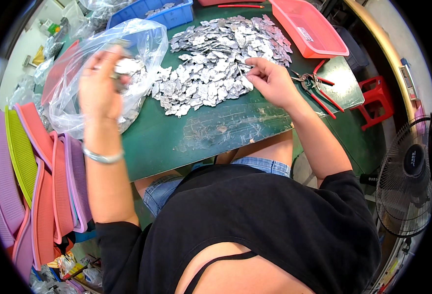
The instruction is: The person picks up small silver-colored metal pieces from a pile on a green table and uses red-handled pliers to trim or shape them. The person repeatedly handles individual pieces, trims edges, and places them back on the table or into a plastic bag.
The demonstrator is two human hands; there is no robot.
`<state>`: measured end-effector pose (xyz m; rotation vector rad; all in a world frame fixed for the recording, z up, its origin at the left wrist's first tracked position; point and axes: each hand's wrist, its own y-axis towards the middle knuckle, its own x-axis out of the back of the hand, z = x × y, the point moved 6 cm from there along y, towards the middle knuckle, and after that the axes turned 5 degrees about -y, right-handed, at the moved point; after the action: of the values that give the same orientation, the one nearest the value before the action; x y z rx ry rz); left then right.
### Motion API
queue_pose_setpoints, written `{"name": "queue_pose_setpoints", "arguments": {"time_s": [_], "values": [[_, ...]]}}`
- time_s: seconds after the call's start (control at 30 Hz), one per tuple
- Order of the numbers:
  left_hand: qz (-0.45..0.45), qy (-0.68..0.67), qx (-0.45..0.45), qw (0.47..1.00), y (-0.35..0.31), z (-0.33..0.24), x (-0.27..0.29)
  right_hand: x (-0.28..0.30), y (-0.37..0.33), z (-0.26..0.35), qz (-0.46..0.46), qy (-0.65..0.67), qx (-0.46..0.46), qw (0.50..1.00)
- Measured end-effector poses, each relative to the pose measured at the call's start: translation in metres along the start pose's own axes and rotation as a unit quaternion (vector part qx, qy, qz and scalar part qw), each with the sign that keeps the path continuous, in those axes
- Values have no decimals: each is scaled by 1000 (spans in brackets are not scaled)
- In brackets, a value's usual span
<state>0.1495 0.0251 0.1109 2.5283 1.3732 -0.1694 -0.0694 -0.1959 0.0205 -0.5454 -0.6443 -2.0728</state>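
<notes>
A broad heap of small flat silvery metal pieces [201,81] covers the middle of the green table. My left hand [103,81], with a pale bangle at the wrist, is over a clear plastic bag [69,105] with more such pieces inside. Motion smears its fingers; blurred greyish pieces show at the fingertips, whether gripped or dropping I cannot tell. At the heap's right side, my right hand [271,81] has its fingers curled against the pieces. What its fingertips hold, if anything, is too small to make out.
Red-handled pliers [319,90] lie right of my right hand, below a pink tray [314,32]. At the back is a blue bin [152,14] with metal pieces and a red pencil [240,6]. Coloured plastic baskets [39,196] stand left; a red stool [376,103] and fan [407,171] stand right.
</notes>
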Motion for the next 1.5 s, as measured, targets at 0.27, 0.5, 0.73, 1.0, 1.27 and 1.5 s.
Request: {"name": "queue_pose_setpoints", "arguments": {"time_s": [0.27, 0.5, 0.73, 1.0, 1.27, 1.5], "values": [[-28, 575, -223, 786, 14, -32, 30, -21, -7, 32, 19, -235, 127, 963], [133, 204, -65, 968, -55, 36, -49, -10, -6, 18, -80, -121, 39, 989], [163, -115, 299, 933, -102, 133, -98, -15, -17, 9, -19, 344, -129, 930], [94, -207, 312, 922, -107, 152, -97, -8, -23, 7, -52, -1, 15, 999], [117, -178, 350, 912, -111, 152, -96, -8, -21, 10, -87, -273, 148, 947], [131, -157, 332, 921, -110, 150, -100, -6, -21, -14, -37, 122, -80, 989]]}}
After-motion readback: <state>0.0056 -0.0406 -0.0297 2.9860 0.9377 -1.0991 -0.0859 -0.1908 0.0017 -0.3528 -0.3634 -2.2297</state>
